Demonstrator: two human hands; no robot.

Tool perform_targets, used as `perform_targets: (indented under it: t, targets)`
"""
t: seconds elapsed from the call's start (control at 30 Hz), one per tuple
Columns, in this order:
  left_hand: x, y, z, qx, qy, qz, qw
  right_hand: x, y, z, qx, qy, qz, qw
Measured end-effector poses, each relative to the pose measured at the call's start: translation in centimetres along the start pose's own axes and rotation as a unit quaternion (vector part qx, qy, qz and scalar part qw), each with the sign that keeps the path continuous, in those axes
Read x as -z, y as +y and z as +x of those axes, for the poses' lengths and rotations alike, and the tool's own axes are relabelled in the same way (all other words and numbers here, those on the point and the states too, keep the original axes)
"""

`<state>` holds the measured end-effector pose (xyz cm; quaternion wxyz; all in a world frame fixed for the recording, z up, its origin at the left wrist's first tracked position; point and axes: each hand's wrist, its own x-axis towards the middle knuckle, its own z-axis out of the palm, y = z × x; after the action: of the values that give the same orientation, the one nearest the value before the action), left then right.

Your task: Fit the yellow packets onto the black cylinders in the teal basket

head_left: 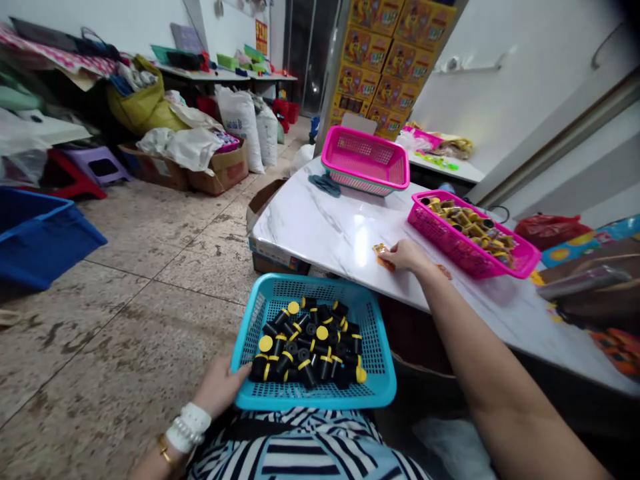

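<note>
left hand (pixel 220 385) gripped blue basket (pixel 373 393) rim, bottom middle | right hand (pixel 407 255) pinched orange wrapper (pixel 383 256) on desk (pixel 320 227) | wrapper seemed light, thin; best held by edge

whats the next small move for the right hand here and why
Probably close the fingers on the small orange packet and lift it. The right hand already rests on it on the white table, while the left hand steadies the blue basket of black and yellow pieces.

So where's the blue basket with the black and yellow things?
The blue basket sits on the person's lap, low in the middle, below the white table; the left hand holds its edge.
</note>
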<state>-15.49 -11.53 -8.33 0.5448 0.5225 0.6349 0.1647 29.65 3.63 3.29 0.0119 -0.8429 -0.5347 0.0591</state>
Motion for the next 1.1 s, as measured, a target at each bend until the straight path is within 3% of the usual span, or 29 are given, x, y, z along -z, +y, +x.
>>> perform_targets:
  t: [0.13, 0.3, 0.7, 0.83, 1.1]
  targets:
    - [0.7, -1.5, 0.4, -0.005, 0.024, -0.007, 1.0, 0.5, -0.5, 0.8, -0.008, -0.056, -0.07, 0.996]
    - [1.3, -2.4, 0.8, -0.002, 0.048, -0.009, 0.999, 1.3, -1.6, 0.7, 0.009, -0.076, -0.125, 0.989]
    - [-0.4, -2.1, 1.0, -0.023, 0.041, 0.018, 0.999, 0.8, -0.8, 0.2, 0.027, -0.058, -0.127, 0.99]
    - [-0.2, -1.4, 1.4, 0.005, 0.037, 0.032, 0.999, 0.3, -0.7, 0.2, 0.032, -0.056, -0.108, 0.992]
    - [0.0, -2.2, 1.3, -0.023, 0.054, 0.045, 0.997, -0.2, -0.9, -0.9, 0.034, -0.011, -0.065, 0.997]
